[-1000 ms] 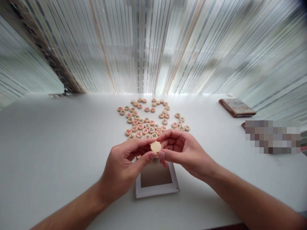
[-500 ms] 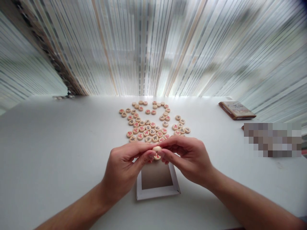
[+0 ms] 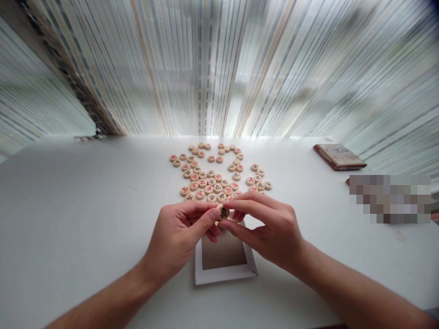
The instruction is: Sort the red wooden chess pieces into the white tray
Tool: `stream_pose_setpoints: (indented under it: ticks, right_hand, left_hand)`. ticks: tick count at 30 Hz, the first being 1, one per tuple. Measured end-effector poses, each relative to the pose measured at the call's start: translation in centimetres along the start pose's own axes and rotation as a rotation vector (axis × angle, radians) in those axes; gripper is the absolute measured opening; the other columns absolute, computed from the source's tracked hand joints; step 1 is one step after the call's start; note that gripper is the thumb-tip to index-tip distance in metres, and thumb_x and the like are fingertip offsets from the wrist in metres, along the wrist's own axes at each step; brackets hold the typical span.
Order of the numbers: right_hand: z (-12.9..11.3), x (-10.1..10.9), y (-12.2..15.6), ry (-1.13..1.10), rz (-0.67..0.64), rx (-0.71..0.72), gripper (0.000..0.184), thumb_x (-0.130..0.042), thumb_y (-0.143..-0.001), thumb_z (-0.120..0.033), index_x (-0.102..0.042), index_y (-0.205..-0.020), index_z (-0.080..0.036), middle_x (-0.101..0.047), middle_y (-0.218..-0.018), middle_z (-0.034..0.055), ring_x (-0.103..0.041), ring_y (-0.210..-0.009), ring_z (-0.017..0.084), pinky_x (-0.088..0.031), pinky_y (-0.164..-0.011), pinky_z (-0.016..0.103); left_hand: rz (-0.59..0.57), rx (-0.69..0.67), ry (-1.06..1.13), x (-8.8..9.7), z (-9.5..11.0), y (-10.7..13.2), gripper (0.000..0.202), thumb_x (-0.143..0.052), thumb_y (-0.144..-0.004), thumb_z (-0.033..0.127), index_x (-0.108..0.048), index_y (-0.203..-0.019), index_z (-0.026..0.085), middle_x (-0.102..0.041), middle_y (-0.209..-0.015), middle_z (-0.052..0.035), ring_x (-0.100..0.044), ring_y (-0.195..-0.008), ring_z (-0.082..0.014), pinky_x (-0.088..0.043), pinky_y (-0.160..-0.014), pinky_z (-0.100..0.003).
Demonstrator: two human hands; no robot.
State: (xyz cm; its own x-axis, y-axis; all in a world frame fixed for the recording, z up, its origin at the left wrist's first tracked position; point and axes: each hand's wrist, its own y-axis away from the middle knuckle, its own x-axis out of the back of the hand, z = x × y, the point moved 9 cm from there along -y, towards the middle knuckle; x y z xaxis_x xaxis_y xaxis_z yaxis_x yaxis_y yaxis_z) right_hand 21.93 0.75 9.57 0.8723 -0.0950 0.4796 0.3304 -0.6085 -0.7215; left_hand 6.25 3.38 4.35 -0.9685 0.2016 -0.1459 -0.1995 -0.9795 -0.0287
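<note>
My left hand (image 3: pixel 180 237) and my right hand (image 3: pixel 265 226) meet above the table and pinch one round wooden game piece (image 3: pixel 223 211) between thumbs and fingertips. Its face with a black character is turned toward me. Below the hands lies a shallow white box (image 3: pixel 224 270) with a brownish inside. Beyond the hands, several wooden pieces (image 3: pixel 214 176) with red or black characters lie scattered on the white table (image 3: pixel 85 205).
A flat brown box (image 3: pixel 339 156) lies at the table's far right. A blurred-out patch sits just nearer than it on the right. Striped blinds or curtains hang behind the table's far edge.
The piece between my fingers has been turned over: a blank side faced me a second ago, now the black character shows. Both hands stayed in place above the white box.
</note>
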Motion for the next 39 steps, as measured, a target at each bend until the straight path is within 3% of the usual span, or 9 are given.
stream_pose_setpoints:
  ticks: [5,8,11,18,21,32,39]
  right_hand:
    - [-0.9,0.1,-0.2,0.120,-0.026,0.056,0.016,-0.080,-0.094,-0.013,-0.075,-0.110,-0.014,-0.079,-0.095,0.0091,-0.075,-0.077,0.016,-0.060,-0.071,0.025]
    - [0.1,0.5,-0.8,0.156,-0.078,-0.012,0.011,-0.077,-0.093,-0.014,-0.075,-0.103,-0.014,-0.076,-0.088,0.0059,-0.071,-0.072,0.015,-0.056,-0.067,0.025]
    - [2.1,1.2,-1.5,0.165,-0.138,-0.139,0.009,-0.079,-0.091,-0.017,-0.075,-0.098,-0.015,-0.071,-0.079,0.0013,-0.063,-0.064,0.012,-0.050,-0.063,0.024]
    - [3.8,0.0,-1.0,0.167,-0.533,-0.241,0.006,-0.081,-0.089,-0.020,-0.076,-0.089,-0.019,-0.069,-0.078,-0.0006,-0.059,-0.071,0.014,-0.043,-0.067,0.026]
    - [4.1,-0.6,-0.4,0.185,-0.626,-0.265,0.007,-0.081,-0.090,-0.020,-0.075,-0.088,-0.019,-0.069,-0.079,-0.0010,-0.059,-0.070,0.013,-0.043,-0.070,0.026]
    - [4.8,-1.7,0.4,0.287,-0.748,-0.328,0.008,-0.080,-0.090,-0.018,-0.080,-0.098,-0.020,-0.071,-0.081,0.0001,-0.060,-0.070,0.015,-0.041,-0.072,0.030]
    - [4.7,-1.7,0.2,0.279,-0.732,-0.307,0.003,-0.079,-0.090,-0.018,-0.077,-0.089,-0.019,-0.071,-0.079,0.0001,-0.060,-0.069,0.014,-0.040,-0.070,0.029]
  left_hand:
    - [-0.010,-0.029,-0.110,-0.1,0.1,0.2,0.014,-0.082,-0.093,0.029,-0.088,-0.099,0.018,-0.083,-0.075,-0.0017,-0.077,-0.064,-0.0148,-0.067,-0.064,-0.021]
    - [0.119,-0.151,-0.274,1.4,1.6,0.3,0.018,-0.080,-0.095,0.034,-0.087,-0.105,0.021,-0.085,-0.091,-0.0025,-0.080,-0.081,-0.0157,-0.066,-0.078,-0.022]
    - [0.212,-0.235,-0.387,2.8,2.8,0.2,0.020,-0.074,-0.100,0.036,-0.084,-0.108,0.021,-0.084,-0.094,-0.0015,-0.079,-0.084,-0.0152,-0.065,-0.083,-0.023]
    - [0.195,-0.254,-0.504,3.0,2.3,-0.4,0.019,-0.072,-0.099,0.034,-0.082,-0.109,0.020,-0.084,-0.099,-0.0030,-0.080,-0.092,-0.0193,-0.063,-0.087,-0.029]
    - [0.188,-0.269,-0.549,2.6,2.3,-0.3,0.018,-0.072,-0.098,0.031,-0.082,-0.107,0.019,-0.084,-0.098,-0.0036,-0.080,-0.090,-0.0194,-0.063,-0.087,-0.030]
    - [0.194,-0.258,-0.595,2.4,2.6,-0.3,0.020,-0.070,-0.095,0.031,-0.082,-0.106,0.018,-0.085,-0.099,-0.0045,-0.079,-0.089,-0.0193,-0.064,-0.080,-0.027]
    - [0.191,-0.266,-0.599,2.4,2.7,-0.2,0.020,-0.070,-0.095,0.031,-0.082,-0.105,0.018,-0.085,-0.098,-0.0049,-0.079,-0.090,-0.0203,-0.064,-0.085,-0.030]
